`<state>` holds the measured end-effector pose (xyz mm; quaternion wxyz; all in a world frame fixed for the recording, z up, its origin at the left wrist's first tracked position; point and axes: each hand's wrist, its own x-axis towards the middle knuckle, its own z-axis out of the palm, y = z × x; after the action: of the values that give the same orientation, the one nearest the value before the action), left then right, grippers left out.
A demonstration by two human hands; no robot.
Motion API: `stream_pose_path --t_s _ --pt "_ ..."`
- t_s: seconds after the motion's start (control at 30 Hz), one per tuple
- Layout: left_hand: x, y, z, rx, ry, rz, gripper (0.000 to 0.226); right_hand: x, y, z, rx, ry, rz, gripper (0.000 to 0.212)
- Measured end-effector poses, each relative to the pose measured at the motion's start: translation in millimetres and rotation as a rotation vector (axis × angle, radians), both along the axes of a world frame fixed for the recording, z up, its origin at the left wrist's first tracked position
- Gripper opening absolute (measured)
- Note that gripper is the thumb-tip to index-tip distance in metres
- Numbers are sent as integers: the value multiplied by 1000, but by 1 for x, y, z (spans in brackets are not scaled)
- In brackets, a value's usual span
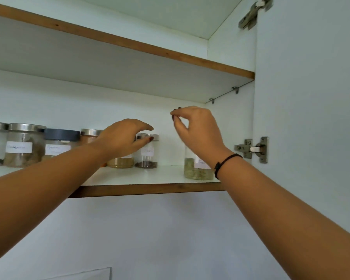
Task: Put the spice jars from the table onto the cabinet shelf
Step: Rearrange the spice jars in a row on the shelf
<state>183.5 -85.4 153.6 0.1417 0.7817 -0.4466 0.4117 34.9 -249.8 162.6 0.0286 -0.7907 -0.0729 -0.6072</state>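
Note:
Several glass spice jars stand in a row on the lower cabinet shelf (150, 188). My left hand (123, 139) arches over the steel lid of a small jar of dark spice (147, 158). Its thumb tip touches the lid's front rim, while its fingers hover just above the lid. To the right, set apart and near the shelf's front edge, stands a jar of green herbs (197, 171). My right hand (196, 130) hangs above that jar and hides its top. The fingertips are pinched together with nothing between them.
Further left are a jar of tan powder (121, 163), an orange jar (89, 136), a dark-lidded jar (59, 143) and a steel-lidded jar (23, 147). The upper shelf (129, 44) is close overhead. The open cabinet door (311, 98) and its hinge (253, 149) are on the right.

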Motion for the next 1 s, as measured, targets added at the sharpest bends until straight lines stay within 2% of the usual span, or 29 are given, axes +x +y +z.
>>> stream_pose_path --t_s 0.13,0.27,0.37,0.47,0.6,1.0 --pt "-52 -35 -5 14 -32 -90 55 -22 -44 -1 148 23 -47 26" --pt "-77 -71 1 -126 73 -281 57 -31 -65 -6 282 84 -7 27" --pt "-81 -87 8 -132 104 -323 52 -32 -71 -12 272 206 -13 22" --pt "-77 -93 8 -54 82 -253 48 -35 -74 -11 280 261 -11 21" --pt "-70 -92 6 -69 144 -293 43 -34 -73 -3 251 333 -44 22" --pt "-42 -91 21 12 238 -287 27 3 -69 0 201 369 -104 22"
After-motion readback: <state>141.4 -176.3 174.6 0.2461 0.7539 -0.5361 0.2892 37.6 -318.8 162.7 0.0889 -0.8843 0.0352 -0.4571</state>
